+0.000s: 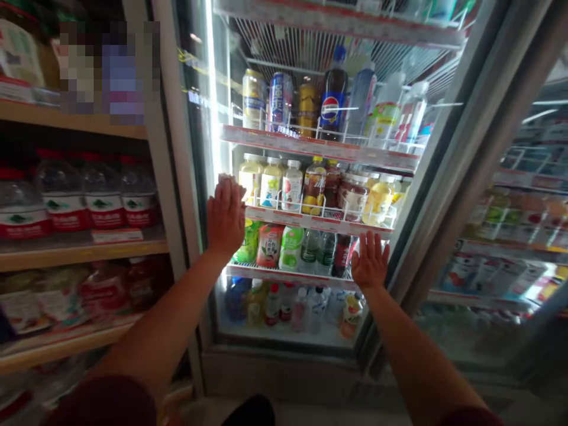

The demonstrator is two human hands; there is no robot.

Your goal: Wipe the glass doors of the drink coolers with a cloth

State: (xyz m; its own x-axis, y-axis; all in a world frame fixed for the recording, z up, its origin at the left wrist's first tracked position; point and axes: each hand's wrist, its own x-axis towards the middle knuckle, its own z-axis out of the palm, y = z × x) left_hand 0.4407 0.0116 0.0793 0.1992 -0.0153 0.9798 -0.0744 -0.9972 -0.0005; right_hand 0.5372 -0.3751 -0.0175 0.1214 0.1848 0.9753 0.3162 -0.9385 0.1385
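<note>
I face a lit drinks fridge [208, 148] with its glass door [448, 177] swung open to the right. My left hand [225, 216] is raised flat, fingers stretched up, at the left end of the shelf of pale juice bottles [271, 182]. My right hand [369, 260] is spread open lower down, at the right end of the shelf holding green and clear bottles [290, 245]. Neither hand holds anything. Above stand cans [280, 100] and a dark cola bottle [333, 97]. More small bottles [306, 305] fill the bottom shelf.
Wooden shelves [84, 248] on the left carry large water bottles with red labels [102, 198] and packaged goods below. A second glass-fronted fridge [523, 236] stands to the right. The open door's frame slants across the right side.
</note>
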